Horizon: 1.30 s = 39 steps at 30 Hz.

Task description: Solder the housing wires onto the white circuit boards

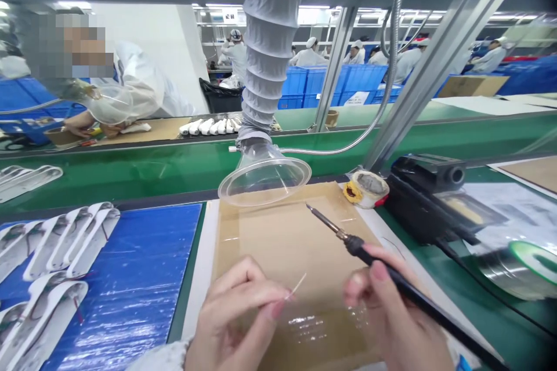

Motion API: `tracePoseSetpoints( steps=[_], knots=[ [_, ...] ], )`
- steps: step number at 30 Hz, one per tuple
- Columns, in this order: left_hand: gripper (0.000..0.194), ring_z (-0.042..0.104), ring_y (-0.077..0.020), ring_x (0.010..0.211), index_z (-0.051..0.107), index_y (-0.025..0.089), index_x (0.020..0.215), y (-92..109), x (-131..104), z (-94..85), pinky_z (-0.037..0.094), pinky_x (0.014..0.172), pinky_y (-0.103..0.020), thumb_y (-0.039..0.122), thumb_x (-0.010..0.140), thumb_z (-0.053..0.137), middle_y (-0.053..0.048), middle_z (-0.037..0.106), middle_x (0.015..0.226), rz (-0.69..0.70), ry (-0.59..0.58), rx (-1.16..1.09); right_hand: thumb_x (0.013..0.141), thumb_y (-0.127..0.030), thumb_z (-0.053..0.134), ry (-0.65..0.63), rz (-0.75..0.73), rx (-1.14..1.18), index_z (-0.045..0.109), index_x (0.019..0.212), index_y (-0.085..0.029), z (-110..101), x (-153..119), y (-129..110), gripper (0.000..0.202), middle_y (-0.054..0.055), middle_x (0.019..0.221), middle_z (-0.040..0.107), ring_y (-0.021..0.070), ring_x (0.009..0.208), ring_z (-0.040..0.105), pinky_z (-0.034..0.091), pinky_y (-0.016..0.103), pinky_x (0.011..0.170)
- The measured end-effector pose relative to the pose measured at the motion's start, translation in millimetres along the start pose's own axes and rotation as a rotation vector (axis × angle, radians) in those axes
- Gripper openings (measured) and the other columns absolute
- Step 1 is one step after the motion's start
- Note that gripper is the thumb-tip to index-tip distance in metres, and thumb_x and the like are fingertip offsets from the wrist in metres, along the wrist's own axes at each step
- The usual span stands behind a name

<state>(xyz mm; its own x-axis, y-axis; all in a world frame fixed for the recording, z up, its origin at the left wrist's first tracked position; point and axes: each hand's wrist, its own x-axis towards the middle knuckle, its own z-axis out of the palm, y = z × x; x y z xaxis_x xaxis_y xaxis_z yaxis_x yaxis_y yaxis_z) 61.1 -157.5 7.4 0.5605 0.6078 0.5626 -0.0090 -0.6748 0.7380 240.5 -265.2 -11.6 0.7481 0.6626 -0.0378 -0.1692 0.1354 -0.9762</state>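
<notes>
My left hand [239,313] pinches a short, thin, pale strand [299,284] between thumb and forefinger, probably solder wire. Its tip sticks up to the right. In my right hand [398,307] lies the black handle of a soldering iron [374,255], whose metal tip points up and left, apart from the strand. Both hands are above a brown cardboard sheet [287,237] partly covered with clear tape. Over the sheet's far edge hangs a clear fume-extractor funnel [265,182].
White curved plastic housings [93,237] with thin wires lie on a blue film-covered board [148,278] at left. On the right are a black soldering station [430,197], a solder spool [517,269] and a small tip-cleaning pot [368,188]. A co-worker [139,78] works across the bench.
</notes>
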Motion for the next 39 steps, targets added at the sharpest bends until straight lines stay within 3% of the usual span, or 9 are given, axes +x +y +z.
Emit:
tracePoseSetpoints(
  steps=[3, 8, 12, 16, 19, 21, 24, 29, 39],
  knots=[
    [0.021, 0.057, -0.0106, 0.059, 0.073, 0.029, 0.098, 1.3, -5.9, 5.1, 0.044, 0.049, -0.022, 0.017, 0.094, 0.055, -0.001, 0.057, 0.068, 0.005, -0.079, -0.021, 0.076, -0.049, 0.079, -0.020, 0.002, -0.065, 0.066, 0.089, -0.027, 15.4, -14.7, -8.4, 0.029, 0.005, 0.086, 0.078, 0.0215, 0.070, 0.074, 0.061, 0.029, 0.064],
    [0.022, 0.055, -0.0103, 0.059, 0.072, 0.029, 0.101, -2.0, -9.5, 9.5, 0.044, 0.050, -0.022, 0.016, 0.094, 0.056, 0.000, 0.053, 0.068, 0.017, -0.133, 0.018, 0.067, -0.030, 0.087, -0.157, -0.108, -0.125, 0.070, 0.078, -0.025, 24.0, -19.9, -16.0, 0.021, 0.003, 0.065, 0.074, 0.0225, 0.057, 0.073, 0.063, 0.029, 0.056],
    [0.024, 0.060, -0.0087, 0.060, 0.072, 0.027, 0.104, -5.9, -4.4, 9.2, 0.047, 0.051, -0.019, 0.011, 0.091, 0.059, 0.000, 0.060, 0.069, 0.043, -0.074, 0.060, 0.066, -0.024, 0.088, -0.034, -0.349, -0.264, 0.073, 0.072, -0.028, 19.3, -15.1, -14.5, 0.017, 0.002, 0.067, 0.076, 0.0219, 0.058, 0.074, 0.061, 0.023, 0.053],
    [0.017, 0.059, -0.0080, 0.057, 0.073, 0.025, 0.092, -9.6, 0.6, 7.8, 0.045, 0.050, -0.018, 0.013, 0.090, 0.062, 0.002, 0.059, 0.064, 0.025, 0.006, 0.094, 0.070, -0.018, 0.085, -0.071, -0.510, -0.295, 0.075, 0.078, -0.032, 18.6, -14.3, -12.5, 0.019, -0.002, 0.070, 0.077, 0.0193, 0.059, 0.073, 0.057, 0.022, 0.055],
    [0.014, 0.057, -0.0081, 0.057, 0.071, 0.025, 0.087, -13.0, 2.0, 4.1, 0.044, 0.049, -0.019, 0.013, 0.088, 0.064, 0.003, 0.059, 0.064, 0.013, 0.058, 0.096, 0.084, -0.035, 0.075, 0.000, -0.400, -0.279, 0.074, 0.093, -0.033, 14.7, -12.6, -7.1, 0.010, -0.001, 0.070, 0.076, 0.0179, 0.062, 0.071, 0.056, 0.028, 0.071],
    [0.015, 0.056, -0.0089, 0.058, 0.069, 0.026, 0.087, -15.0, 2.5, 0.1, 0.044, 0.052, -0.020, 0.011, 0.087, 0.065, 0.003, 0.060, 0.067, -0.008, 0.113, 0.100, 0.089, -0.051, 0.065, 0.043, -0.332, -0.208, 0.073, 0.101, -0.033, 7.8, -7.0, -2.3, 0.024, -0.003, 0.057, 0.068, 0.0153, 0.057, 0.065, 0.052, 0.031, 0.078],
    [0.016, 0.054, -0.0103, 0.060, 0.067, 0.025, 0.086, -15.7, 3.6, -5.4, 0.044, 0.053, -0.022, 0.010, 0.087, 0.064, 0.003, 0.060, 0.069, -0.024, 0.202, 0.097, 0.081, -0.069, 0.064, 0.080, -0.190, 0.006, 0.075, 0.095, -0.030, -5.8, 7.0, 2.2, 0.043, -0.004, 0.046, 0.052, 0.0113, 0.050, 0.051, 0.047, 0.027, 0.068],
    [0.016, 0.052, -0.0106, 0.060, 0.066, 0.025, 0.084, -13.0, 3.8, -7.0, 0.043, 0.053, -0.023, 0.009, 0.086, 0.063, 0.003, 0.059, 0.067, -0.004, 0.227, 0.093, 0.076, -0.059, 0.074, 0.085, 0.195, 0.219, 0.074, 0.087, -0.024, -17.6, 21.2, 1.6, 0.037, -0.004, 0.052, 0.043, 0.0092, 0.053, 0.038, 0.034, 0.019, 0.050],
    [0.018, 0.052, -0.0113, 0.060, 0.066, 0.026, 0.086, -12.1, -0.4, -8.0, 0.043, 0.052, -0.025, 0.008, 0.086, 0.063, 0.002, 0.059, 0.067, 0.005, 0.213, 0.076, 0.070, -0.057, 0.079, 0.093, 0.265, 0.242, 0.073, 0.079, -0.021, -9.6, 16.5, 2.3, 0.038, -0.005, 0.055, 0.033, 0.0085, 0.053, 0.031, 0.034, 0.018, 0.046]
  ],
)
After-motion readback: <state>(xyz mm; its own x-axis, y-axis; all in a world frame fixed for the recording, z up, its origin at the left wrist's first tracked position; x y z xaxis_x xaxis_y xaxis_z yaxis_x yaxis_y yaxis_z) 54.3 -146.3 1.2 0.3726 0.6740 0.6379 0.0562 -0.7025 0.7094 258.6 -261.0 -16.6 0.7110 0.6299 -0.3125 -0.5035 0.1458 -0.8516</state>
